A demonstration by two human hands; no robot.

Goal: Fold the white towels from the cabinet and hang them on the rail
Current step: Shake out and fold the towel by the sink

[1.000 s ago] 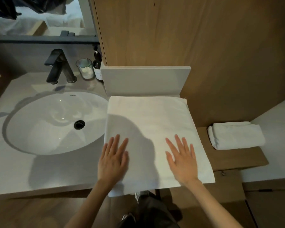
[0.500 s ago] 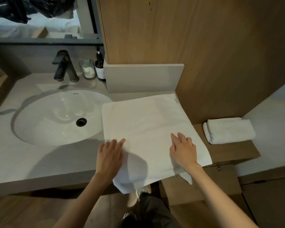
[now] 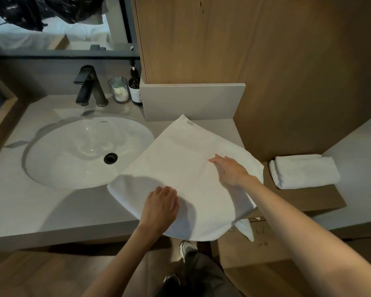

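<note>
Since a second ago I see the white towel (image 3: 186, 168) has swung from lying square to cornerwise. One corner now points far toward the backsplash (image 3: 191, 101), its left corner has reached the sink (image 3: 73, 155) rim, and its near part has slid over the bench (image 3: 19, 202) edge. The left hand (image 3: 161, 207) has gone from flat to fingers curled on the cloth. The right hand (image 3: 231, 171) has moved farther up the towel.

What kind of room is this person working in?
Most likely a hotel bathroom: a white sink with a black faucet set in a vanity counter, a soap bottle beside it, and a white towel spread out near a folded towel.
</note>
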